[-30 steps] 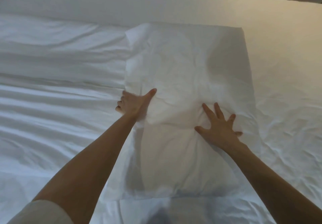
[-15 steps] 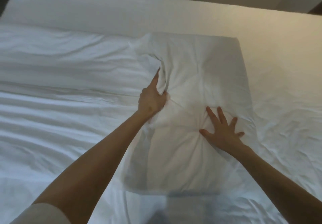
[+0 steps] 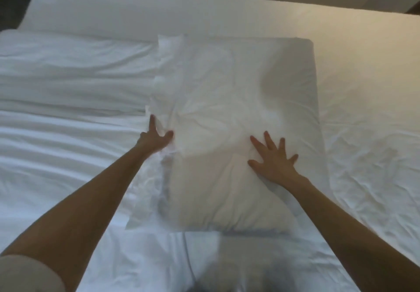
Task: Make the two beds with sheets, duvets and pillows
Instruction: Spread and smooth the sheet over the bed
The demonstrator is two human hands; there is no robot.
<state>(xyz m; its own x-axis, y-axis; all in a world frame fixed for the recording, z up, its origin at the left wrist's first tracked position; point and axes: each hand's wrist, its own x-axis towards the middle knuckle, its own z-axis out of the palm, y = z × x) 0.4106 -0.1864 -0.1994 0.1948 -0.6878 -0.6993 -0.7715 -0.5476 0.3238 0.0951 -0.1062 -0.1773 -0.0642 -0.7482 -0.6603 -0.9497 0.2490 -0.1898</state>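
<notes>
Right hand [image 3: 273, 160]: fingers spread wide, palm flat on the crumpled white fabric pillow [image 3: 238, 101], which extends beyond the fingertips. Left hand [image 3: 156, 139]: fingers straight, thumb apart, pressing the pillow's loose left border. Left of those fingers lies a rumpled white duvet [image 3: 68, 110]; beyond the right fingertips, a white bedsheet [image 3: 363, 101].

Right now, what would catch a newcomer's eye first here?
The white pillow in the middle, with the right hand spread flat on it and the left hand at its left edge. Left of it lies a rumpled duvet; right of it, bare sheet.
</notes>
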